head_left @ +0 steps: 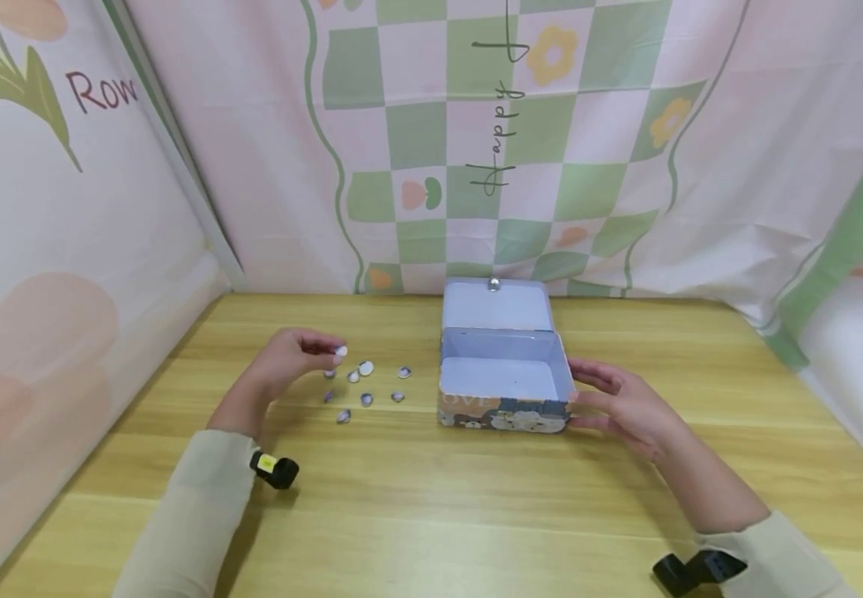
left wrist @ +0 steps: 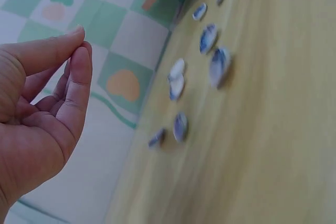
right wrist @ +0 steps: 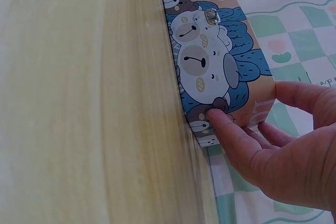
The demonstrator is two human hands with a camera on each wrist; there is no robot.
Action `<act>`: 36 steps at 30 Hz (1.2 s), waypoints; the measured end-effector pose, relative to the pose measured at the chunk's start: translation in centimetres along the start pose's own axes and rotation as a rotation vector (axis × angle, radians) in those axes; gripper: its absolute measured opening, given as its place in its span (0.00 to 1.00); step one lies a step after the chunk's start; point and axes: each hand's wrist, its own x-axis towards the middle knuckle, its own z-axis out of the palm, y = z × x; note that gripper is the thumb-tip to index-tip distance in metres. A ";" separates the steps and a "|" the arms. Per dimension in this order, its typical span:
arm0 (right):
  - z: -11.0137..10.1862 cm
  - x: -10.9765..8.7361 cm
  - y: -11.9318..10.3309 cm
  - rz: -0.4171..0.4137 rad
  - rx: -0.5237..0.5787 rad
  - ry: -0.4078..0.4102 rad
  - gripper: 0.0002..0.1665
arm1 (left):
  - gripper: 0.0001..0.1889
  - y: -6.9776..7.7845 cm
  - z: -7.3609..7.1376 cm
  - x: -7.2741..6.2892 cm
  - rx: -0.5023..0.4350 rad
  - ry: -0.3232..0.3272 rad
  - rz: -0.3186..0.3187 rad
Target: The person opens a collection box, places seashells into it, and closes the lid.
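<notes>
My left hand [head_left: 291, 359] pinches a small white seashell [head_left: 341, 351] between thumb and fingertips, just above the table. From the left wrist view, the thumb and fingertips of that hand [left wrist: 50, 90] meet, and the shell is hidden. Several more seashells [head_left: 366, 367], white with blue-purple marks, lie scattered beneath and right of it. A hinged tin box [head_left: 502, 413] stands with its lid [head_left: 497, 304] tipped back and its bare inside showing. At its right end my right hand [head_left: 629, 407] holds it by the corner; cartoon bears decorate the front [right wrist: 202, 61].
The wooden table [head_left: 431, 507] runs back to a hanging checked cloth [head_left: 476, 133]. Another printed cloth [head_left: 65, 249] closes off the left side. The raised lid stands close to the back cloth.
</notes>
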 end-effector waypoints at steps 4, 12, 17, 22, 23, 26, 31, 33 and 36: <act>-0.1 0.0 0.1 -0.001 0.003 0.000 0.44 | 0.21 1.3 0.6 0.2 -0.011 -0.020 0.024; -0.1 0.0 0.1 0.001 0.012 0.004 0.45 | 0.18 4.0 2.2 0.7 -0.020 -0.086 0.120; 0.0 0.0 0.1 0.003 0.014 0.005 0.45 | 0.17 5.7 3.3 1.2 -0.006 -0.119 0.141; 0.0 0.0 0.1 0.000 0.010 0.006 0.45 | 0.16 7.2 4.7 1.8 -0.038 -0.166 0.166; 0.0 0.0 0.1 0.000 0.008 0.006 0.45 | 0.16 7.5 4.9 1.9 -0.041 -0.175 0.171; 0.0 0.0 0.1 -0.001 0.009 0.005 0.45 | 0.15 8.4 5.7 2.2 -0.015 -0.193 0.186; 0.0 0.0 0.1 0.002 0.017 0.007 0.44 | 0.12 9.8 6.6 2.7 0.063 -0.218 0.219; 0.0 0.0 0.1 0.000 0.018 0.005 0.44 | 0.13 10.4 7.0 2.9 0.082 -0.236 0.230; 0.0 0.0 0.1 -0.001 0.021 0.002 0.45 | 0.14 11.2 7.6 3.2 0.096 -0.268 0.252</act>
